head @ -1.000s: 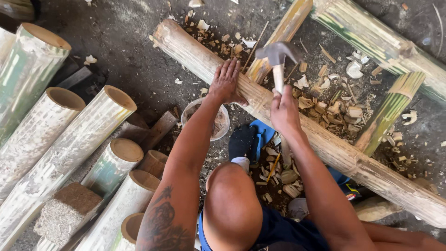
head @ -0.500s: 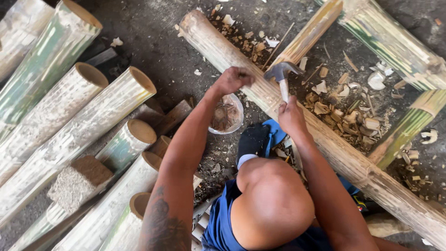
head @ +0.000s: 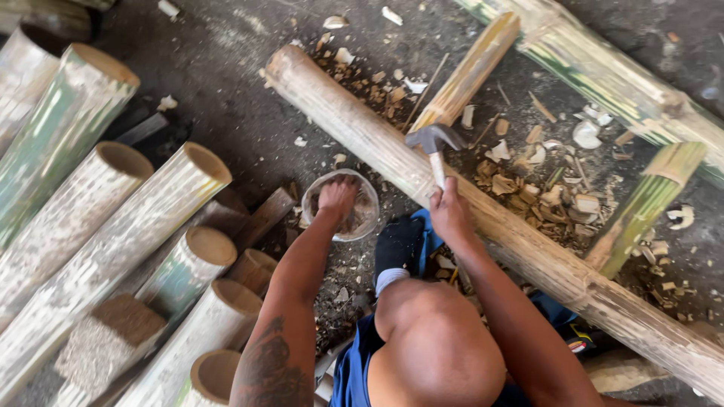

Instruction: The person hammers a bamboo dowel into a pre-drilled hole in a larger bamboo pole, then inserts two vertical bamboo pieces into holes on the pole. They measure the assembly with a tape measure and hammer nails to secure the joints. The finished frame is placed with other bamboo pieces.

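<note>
Pointing away: upright hammer

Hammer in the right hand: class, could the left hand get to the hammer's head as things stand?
Probably yes. The left hand is in the bowl; the hammer head is close by above the log, with nothing between.

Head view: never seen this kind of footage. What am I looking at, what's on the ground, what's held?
There is no machine: a person works with bare hands, filmed by one camera worn on the head, looking down. The right hand grips a hammer by its handle, above a long bamboo pole lying on the dirt floor. The left hand reaches into a small clear bowl. Wood chips lie scattered beyond the pole, and cut bamboo sections are stacked at the left.
</note>
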